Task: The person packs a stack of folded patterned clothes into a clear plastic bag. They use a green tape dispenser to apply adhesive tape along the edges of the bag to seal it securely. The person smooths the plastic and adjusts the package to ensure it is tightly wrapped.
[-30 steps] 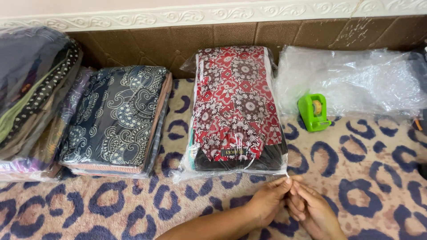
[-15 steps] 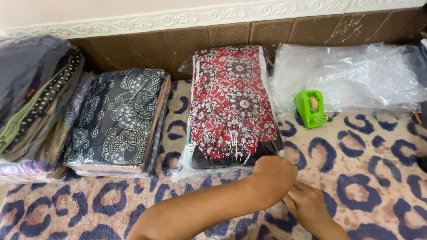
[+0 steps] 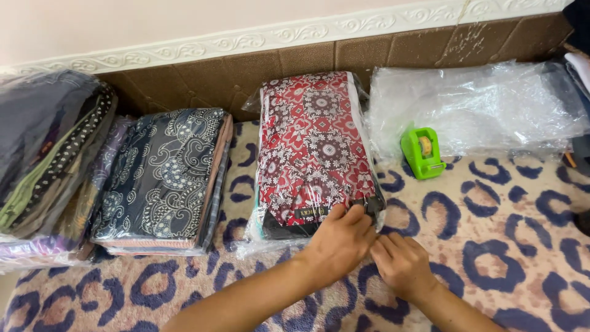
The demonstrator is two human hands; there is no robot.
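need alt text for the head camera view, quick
Two bare hands, left hand and right hand, press the near edge of a plastic-wrapped red patterned fabric pack on a spotted carpet, beside a green tape dispenser.

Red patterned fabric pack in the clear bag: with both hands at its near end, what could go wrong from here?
The left hand presses the near end of the red fabric pack while the right hand pinches beside it; the thin clear bag could tear or crease there. The pack tops a stack and could slide off. The green tape dispenser lies close enough to get knocked.
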